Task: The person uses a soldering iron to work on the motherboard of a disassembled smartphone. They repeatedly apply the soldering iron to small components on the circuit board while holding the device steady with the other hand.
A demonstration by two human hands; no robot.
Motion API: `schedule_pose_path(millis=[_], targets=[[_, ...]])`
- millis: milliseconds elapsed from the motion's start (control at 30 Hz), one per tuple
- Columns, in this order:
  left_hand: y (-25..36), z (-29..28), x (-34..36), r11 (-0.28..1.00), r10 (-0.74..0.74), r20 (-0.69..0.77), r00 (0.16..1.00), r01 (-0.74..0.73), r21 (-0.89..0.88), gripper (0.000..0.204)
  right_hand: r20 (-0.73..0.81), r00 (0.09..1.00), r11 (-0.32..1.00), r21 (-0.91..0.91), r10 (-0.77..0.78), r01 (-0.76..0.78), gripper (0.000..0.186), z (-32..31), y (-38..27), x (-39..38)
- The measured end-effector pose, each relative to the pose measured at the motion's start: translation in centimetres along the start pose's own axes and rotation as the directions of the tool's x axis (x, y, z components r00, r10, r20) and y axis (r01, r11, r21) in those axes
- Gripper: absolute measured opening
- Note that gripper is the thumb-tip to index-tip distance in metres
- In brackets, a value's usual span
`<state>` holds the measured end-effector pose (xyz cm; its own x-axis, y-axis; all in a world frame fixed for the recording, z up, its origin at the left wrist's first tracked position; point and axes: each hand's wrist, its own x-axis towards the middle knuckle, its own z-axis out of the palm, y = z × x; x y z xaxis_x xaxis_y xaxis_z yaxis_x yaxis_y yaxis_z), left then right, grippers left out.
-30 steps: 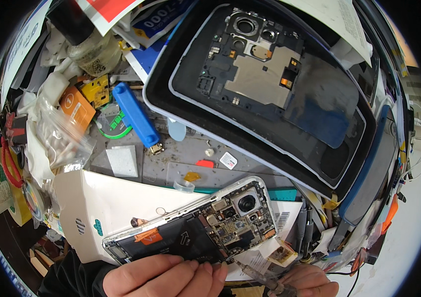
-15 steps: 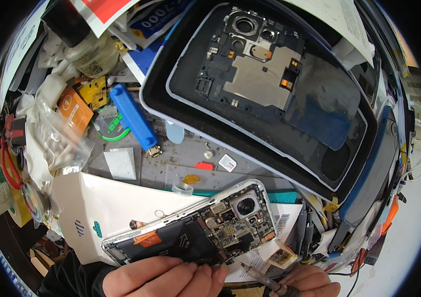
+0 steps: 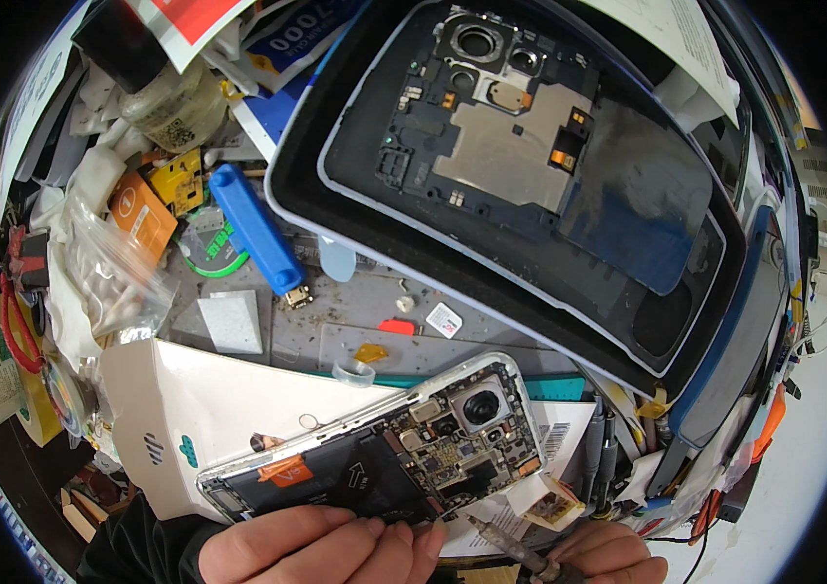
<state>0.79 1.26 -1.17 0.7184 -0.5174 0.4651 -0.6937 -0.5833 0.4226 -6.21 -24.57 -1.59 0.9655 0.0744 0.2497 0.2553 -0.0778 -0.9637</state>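
My left hand [image 3: 306, 550] has its fingers closed on the lower edge of an opened phone [image 3: 369, 448], which lies tilted over white card [image 3: 170, 404] with its circuit board, camera lenses and dark battery exposed. My right hand [image 3: 608, 555], low at the right, grips a pencil-shaped metal tool [image 3: 511, 540], probably a soldering iron; its tip points at the phone's lower right edge, and whether they touch I cannot tell. Just right of that tip sits a small open box [image 3: 545, 501] with dark stuff inside.
Behind the phone, a black tray [image 3: 296, 195] holds removed phone covers and plates [image 3: 506, 156]. A blue plastic bar [image 3: 257, 229], glass bottle [image 3: 170, 112], bagged swabs [image 3: 111, 273], red-handled tool [image 3: 19, 341] and scraps [image 3: 399, 326] crowd the mat [image 3: 228, 297]. Pen-like tools [image 3: 598, 457] stand at the right.
The view has shifted slightly over the workbench. The phone sits a few pixels further left and up in the picture, still in my left hand; both hands keep nearly the same pose.
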Motion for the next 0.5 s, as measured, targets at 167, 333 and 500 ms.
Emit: schedule_pose_path(millis=[167, 333, 500], targets=[[-0.08, -0.19, 0.01, 1.0, 0.008, 0.023, 1.0, -0.009, 0.002, 0.022, -0.035, 0.999, 1.0, 0.015, -0.019, 0.02, 0.028, 0.49, 0.3, 0.0], [-0.08, -0.18, -0.03, 1.0, 0.011, 0.026, 1.0, -0.011, 0.004, 0.023, 0.002, 0.999, 0.999, 0.012, -0.037, 0.037, 0.028, 0.27, 0.2, 0.26], [-0.03, -0.05, -0.05, 1.0, 0.006, 0.015, 1.0, -0.006, 0.003, 0.023, -0.031, 0.998, 0.996, 0.068, -0.047, 0.049, 0.03, 0.1, 0.56, -0.27]])
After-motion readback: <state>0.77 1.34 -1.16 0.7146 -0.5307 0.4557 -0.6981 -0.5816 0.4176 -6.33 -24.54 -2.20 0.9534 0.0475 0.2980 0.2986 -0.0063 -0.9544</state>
